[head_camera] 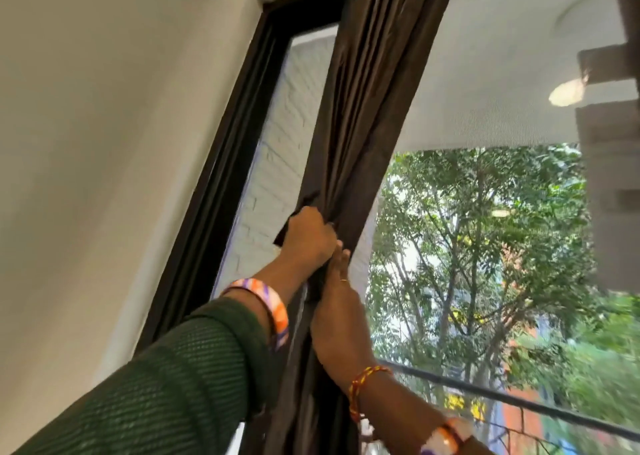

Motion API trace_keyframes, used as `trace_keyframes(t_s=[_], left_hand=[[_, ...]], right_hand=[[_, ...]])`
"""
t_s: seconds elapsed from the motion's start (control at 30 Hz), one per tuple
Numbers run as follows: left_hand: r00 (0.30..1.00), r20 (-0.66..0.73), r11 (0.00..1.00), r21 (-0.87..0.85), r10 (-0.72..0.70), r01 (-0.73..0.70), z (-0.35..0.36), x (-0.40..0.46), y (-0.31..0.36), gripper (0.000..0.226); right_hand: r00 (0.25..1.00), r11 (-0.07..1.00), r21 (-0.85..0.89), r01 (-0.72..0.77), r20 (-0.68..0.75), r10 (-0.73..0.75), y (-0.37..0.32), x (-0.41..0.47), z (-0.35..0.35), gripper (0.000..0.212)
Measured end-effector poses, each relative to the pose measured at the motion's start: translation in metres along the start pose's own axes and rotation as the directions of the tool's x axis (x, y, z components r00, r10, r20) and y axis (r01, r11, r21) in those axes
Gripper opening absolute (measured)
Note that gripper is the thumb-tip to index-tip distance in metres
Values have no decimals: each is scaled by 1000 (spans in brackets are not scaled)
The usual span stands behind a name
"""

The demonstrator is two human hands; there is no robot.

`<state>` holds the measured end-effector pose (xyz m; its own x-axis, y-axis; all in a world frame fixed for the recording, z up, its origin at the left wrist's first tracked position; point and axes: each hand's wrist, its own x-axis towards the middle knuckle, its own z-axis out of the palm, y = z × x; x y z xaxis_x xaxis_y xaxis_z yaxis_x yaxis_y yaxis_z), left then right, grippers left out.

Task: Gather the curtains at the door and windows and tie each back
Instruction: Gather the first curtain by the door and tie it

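A dark brown curtain (374, 84) hangs bunched into a narrow column at the left side of a window, slanting from the top down to the bottom edge. My left hand (310, 234) grips the gathered folds from the left at mid-height, fingers curled into the fabric. My right hand (337, 311) lies just below it against the right side of the bundle, fingers straight and pointing up. A short brown strip (287, 227), a flap or tie-back, sticks out by my left hand; which one I cannot tell.
The dark window frame (221, 177) runs beside the curtain, with a white wall (104, 143) to its left. A mesh screen (485, 246) covers the window, with trees beyond. A horizontal bar (519, 399) crosses the lower screen.
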<state>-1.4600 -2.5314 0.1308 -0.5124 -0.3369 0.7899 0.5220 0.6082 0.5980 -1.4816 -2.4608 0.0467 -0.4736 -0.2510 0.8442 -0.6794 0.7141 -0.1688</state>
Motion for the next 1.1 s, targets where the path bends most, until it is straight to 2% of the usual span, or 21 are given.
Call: trace_keyframes(t_s=[0.07,0.2,0.33,0.4,0.5,0.6,0.7,0.93,1.0,1.1], left_hand=[[1000,14,1000,-20,-11,12,16,-16,11,33],[998,44,982,-185,37,-29,37,-43,32,31],[991,97,917,-396,89,-43,48,-71,35,48],[989,104,901,-431,103,-49,48,-89,36,59],[985,103,892,-446,142,-82,46,-117,41,59],[983,78,905,-409,165,-119,44,-147,49,54],[986,91,942,-319,137,-101,45,-174,41,60],[991,57,988,-104,122,-115,36,-234,-2,79],[991,46,991,-51,125,-122,28,-247,-10,83],[992,17,992,-25,121,-121,14,-260,-14,82]], right_hand=[[999,999,-32,-27,-32,26,15,-14,-12,81],[997,999,-15,-31,-69,30,32,-34,-48,80],[994,997,-12,-73,-77,71,43,-55,-80,83],[990,995,6,-102,-101,102,45,-70,-95,87],[982,994,27,-106,-155,109,43,-93,-109,88],[978,994,25,-108,-179,111,39,-118,-117,88],[973,995,-39,-95,-213,85,40,-143,-117,90],[978,927,-368,-75,-211,-5,46,-202,-117,90],[980,878,-477,-40,-190,-58,46,-215,-119,91],[975,852,-517,79,-137,-174,40,-231,-124,89]])
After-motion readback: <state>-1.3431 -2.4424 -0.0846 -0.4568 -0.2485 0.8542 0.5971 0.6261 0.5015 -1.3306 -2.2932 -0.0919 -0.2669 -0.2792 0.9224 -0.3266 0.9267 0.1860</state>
